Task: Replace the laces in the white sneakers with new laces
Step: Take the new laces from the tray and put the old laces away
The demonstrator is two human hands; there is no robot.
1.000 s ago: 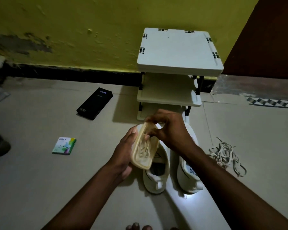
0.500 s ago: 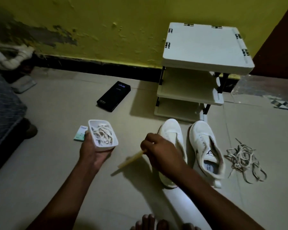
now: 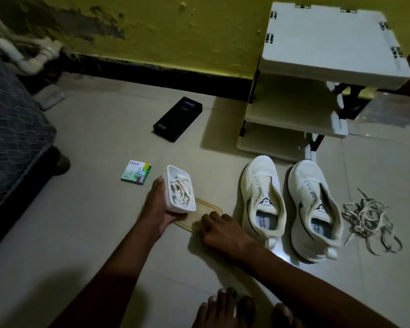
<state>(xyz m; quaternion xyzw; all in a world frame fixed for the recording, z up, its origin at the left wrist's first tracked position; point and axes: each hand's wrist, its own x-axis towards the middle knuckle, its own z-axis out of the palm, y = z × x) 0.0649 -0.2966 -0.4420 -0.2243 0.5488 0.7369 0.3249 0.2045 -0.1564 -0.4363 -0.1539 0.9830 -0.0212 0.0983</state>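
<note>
Head view looks down on a tiled floor (image 3: 85,233) where the white sneakers (image 3: 262,185) stand side by side, toes toward a shoe rack (image 3: 317,67), their eyelets bare as far as the dim light shows. A tangle of old laces (image 3: 367,216) lies just beside the outer shoe, probably set there to keep it apart from the fresh ones.

The left hand (image 3: 159,205) cups a white container (image 3: 169,204) from below and from its left side, fingers wrapped round the base. It is held level and open side up, so the new laces (image 3: 180,188) coiled inside stay put and within reach. The left forearm runs straight in from the lower left.

The right hand (image 3: 220,229) is low, knuckles up, fingers curled over the near edge of the tan lid (image 3: 208,207), which lies flat on the floor between container and shoes, likely parked out of the way. Whether the fingers pinch the lid or merely rest on it I cannot tell. The hands are close but not touching.

A black phone box (image 3: 178,118) and a small green packet (image 3: 136,172) lie farther off.
</note>
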